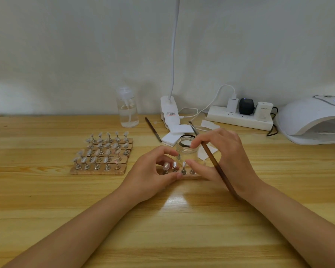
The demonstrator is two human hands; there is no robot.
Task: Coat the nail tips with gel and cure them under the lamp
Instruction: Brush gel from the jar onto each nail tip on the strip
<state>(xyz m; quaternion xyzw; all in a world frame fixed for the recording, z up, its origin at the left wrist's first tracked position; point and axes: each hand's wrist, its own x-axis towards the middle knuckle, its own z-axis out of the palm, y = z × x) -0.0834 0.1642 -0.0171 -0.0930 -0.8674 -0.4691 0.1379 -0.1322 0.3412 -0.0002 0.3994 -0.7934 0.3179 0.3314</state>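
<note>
A wooden strip (190, 177) carrying several nail tips (174, 164) on metal stands lies at the table's middle. My left hand (153, 175) curls round its left end, fingers behind the tips and thumb at the front. My right hand (222, 153) holds a long brown brush (217, 167) slanting across the palm, and its thumb and fingers pinch one tip stand (183, 168) on the strip. Just behind stands an open clear gel jar (186, 149). The white curing lamp (313, 118) sits at the far right.
Several more strips of nail tips (103, 153) lie to the left. A clear pump bottle (127, 107), a clip lamp base (169, 111), a second brush (153, 129), white wipes (180, 130) and a power strip (240, 118) with cables stand behind.
</note>
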